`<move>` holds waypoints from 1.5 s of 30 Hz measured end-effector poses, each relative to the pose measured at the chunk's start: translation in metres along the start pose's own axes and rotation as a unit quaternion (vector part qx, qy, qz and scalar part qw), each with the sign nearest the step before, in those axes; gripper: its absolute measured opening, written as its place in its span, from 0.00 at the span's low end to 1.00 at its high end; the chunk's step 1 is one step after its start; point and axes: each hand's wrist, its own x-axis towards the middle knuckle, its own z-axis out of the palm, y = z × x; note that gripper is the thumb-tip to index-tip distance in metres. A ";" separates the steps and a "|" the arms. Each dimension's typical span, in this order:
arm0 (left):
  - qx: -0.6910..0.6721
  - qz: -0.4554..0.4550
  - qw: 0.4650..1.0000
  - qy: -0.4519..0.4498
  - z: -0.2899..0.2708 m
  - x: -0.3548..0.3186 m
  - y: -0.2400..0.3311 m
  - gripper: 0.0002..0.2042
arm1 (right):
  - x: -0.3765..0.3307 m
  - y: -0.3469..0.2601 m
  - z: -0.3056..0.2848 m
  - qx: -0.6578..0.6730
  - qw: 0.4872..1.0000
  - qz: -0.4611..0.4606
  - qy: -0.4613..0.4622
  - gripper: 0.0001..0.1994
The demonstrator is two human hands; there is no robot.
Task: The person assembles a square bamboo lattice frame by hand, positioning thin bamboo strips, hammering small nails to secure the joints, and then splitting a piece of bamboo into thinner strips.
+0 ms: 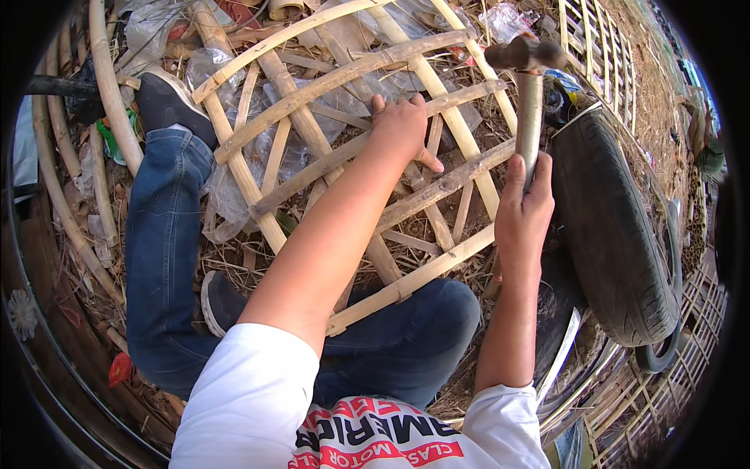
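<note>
Wooden lattice lies over littered ground, near edge above the person's bent leg. Left hand bears on a crosspiece, mid-lattice; grip unclear. Right hand is clamped on a raised hammer. Tyre further right. Step, presumably: hammering. A blow would call for left fingers clear.

The left forearm hides slats at the middle of the wooden lattice, whose far edge the picture's top cuts off. The right hand covers the hammer's gripped handle. Objects beyond the tyre blur.
</note>
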 end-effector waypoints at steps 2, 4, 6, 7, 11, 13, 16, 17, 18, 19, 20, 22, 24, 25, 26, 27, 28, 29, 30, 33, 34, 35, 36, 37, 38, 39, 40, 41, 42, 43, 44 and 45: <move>-0.002 0.008 1.000 -0.008 -0.002 0.002 0.005 0.55 | 0.004 0.020 0.012 0.003 1.000 -0.027 0.010 0.13; -0.006 0.021 1.000 0.002 -0.005 0.006 0.010 0.55 | 0.008 0.049 0.034 -0.163 0.981 -0.043 -0.098 0.16; -0.003 0.021 1.000 0.005 -0.012 0.008 0.012 0.55 | 0.011 0.053 0.027 -0.128 0.987 -0.005 -0.100 0.16; 0.000 0.016 1.000 0.019 -0.011 0.009 0.010 0.55 | 0.015 0.040 0.017 -0.109 0.989 -0.012 -0.098 0.16; 0.001 0.006 1.000 -0.002 -0.005 0.000 0.000 0.55 | 0.005 0.009 -0.002 -0.026 0.999 -0.028 -0.027 0.14; 0.000 0.011 1.000 0.009 -0.003 -0.002 -0.002 0.56 | 0.001 0.008 0.008 0.008 1.000 -0.025 0.002 0.12; -0.003 0.014 1.000 0.014 -0.002 0.009 0.012 0.56 | 0.013 0.047 0.033 -0.163 0.981 -0.026 -0.101 0.15; 0.002 0.050 0.999 0.020 -0.003 0.006 0.008 0.55 | 0.013 0.043 0.028 -0.146 0.985 -0.029 -0.090 0.17; 0.002 0.035 0.999 0.014 -0.008 0.009 0.010 0.56 | 0.014 0.039 0.018 -0.125 0.989 -0.019 -0.080 0.17; 0.002 0.012 1.000 0.000 -0.008 0.006 0.009 0.57 | 0.009 0.032 0.010 -0.100 0.992 -0.006 -0.081 0.17; 0.001 -0.004 1.000 -0.015 -0.007 0.006 0.010 0.58 | 0.001 0.025 0.001 -0.080 0.994 0.010 -0.076 0.17; 0.013 -0.011 0.998 -0.054 -0.010 0.003 0.006 0.59 | -0.023 0.016 -0.019 -0.043 0.996 0.038 -0.070 0.14; 0.028 -0.006 0.999 -0.033 -0.007 0.001 -0.005 0.62 | -0.053 0.014 -0.040 -0.021 0.997 0.054 -0.053 0.13; 0.037 0.004 0.999 -0.015 -0.005 0.000 -0.002 0.64 | -0.069 0.017 -0.055 -0.006 0.994 0.090 -0.061 0.13; 0.022 0.019 1.000 0.009 -0.003 -0.001 0.000 0.64 | -0.086 0.023 -0.072 0.010 0.990 0.126 -0.069 0.12; 0.012 0.029 0.999 0.017 -0.003 -0.004 0.006 0.65 | -0.108 0.037 -0.087 0.004 0.988 0.146 -0.056 0.12; 0.006 0.034 0.999 0.025 -0.004 -0.011 0.007 0.66 | -0.130 0.053 -0.096 0.003 0.985 0.166 -0.047 0.12; -0.003 0.035 0.997 0.068 0.001 -0.018 0.000 0.64 | -0.150 0.063 -0.101 0.015 0.982 0.185 -0.041 0.12; -0.012 0.046 0.993 0.107 0.005 -0.031 0.000 0.63 | -0.172 0.076 -0.109 0.021 0.977 0.211 -0.032 0.12; -0.034 0.058 0.981 0.183 0.008 -0.091 -0.014 0.61 | -0.232 0.134 -0.114 0.037 0.958 0.285 -0.016 0.13; -0.046 0.048 0.982 0.180 0.010 -0.114 -0.021 0.59 | -0.251 0.159 -0.113 0.055 0.958 0.282 -0.001 0.14; -0.055 0.033 0.980 0.188 0.009 -0.141 -0.038 0.58 | -0.258 0.159 -0.115 0.075 0.944 0.322 -0.018 0.15; -0.071 0.019 0.978 0.193 0.016 -0.165 -0.054 0.57 | -0.267 0.160 -0.118 0.090 0.927 0.362 -0.036 0.15; -0.089 0.002 0.973 0.212 0.020 -0.191 -0.070 0.55 | -0.277 0.170 -0.114 0.112 0.921 0.371 -0.043 0.13; -0.101 -0.023 0.966 0.236 0.018 -0.218 -0.092 0.53 | -0.280 0.169 -0.106 0.146 0.910 0.384 -0.053 0.13; -0.086 -0.046 0.963 0.249 0.024 -0.241 -0.118 0.52 | -0.283 0.167 -0.099 0.174 0.899 0.398 -0.063 0.14; -0.070 -0.071 0.959 0.264 0.028 -0.266 -0.144 0.51 | -0.286 0.166 -0.090 0.202 0.886 0.410 -0.077 0.14; -0.122 -0.076 0.954 0.265 0.038 -0.277 -0.151 0.51 | -0.292 0.179 -0.090 0.234 0.865 0.440 -0.058 0.17; -0.169 -0.086 0.945 0.266 0.045 -0.292 -0.158 0.50 | -0.293 0.188 -0.087 0.242 0.860 0.446 -0.051 0.17; -0.156 -0.095 0.946 0.268 0.050 -0.306 -0.164 0.47 | -0.295 0.194 -0.082 0.252 0.854 0.452 -0.046 0.18; -0.218 -0.093 0.934 0.268 0.062 -0.315 -0.174 0.45 | -0.297 0.202 -0.078 0.260 0.848 0.460 -0.041 0.18; -0.278 -0.091 0.918 0.269 0.079 -0.318 -0.188 0.44 | -0.298 0.220 -0.072 0.287 0.838 0.462 -0.053 0.20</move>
